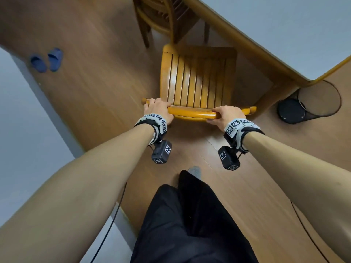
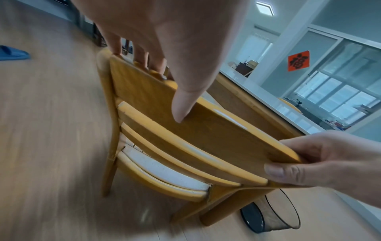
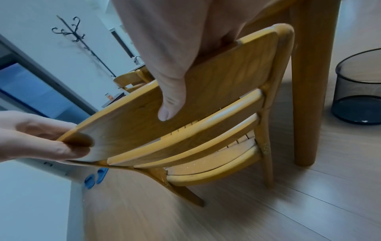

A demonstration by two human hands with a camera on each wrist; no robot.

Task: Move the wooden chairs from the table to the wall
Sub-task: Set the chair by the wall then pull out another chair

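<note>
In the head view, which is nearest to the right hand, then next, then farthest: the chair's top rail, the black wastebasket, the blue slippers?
1. Top rail: gripped by the right hand.
2. Wastebasket: on the floor to the right, by the table corner.
3. Slippers: far left, near the wall.

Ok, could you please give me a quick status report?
Left hand and right hand grip chair top rail. Chair beside table. Wastebasket at right, slippers at left.
</note>
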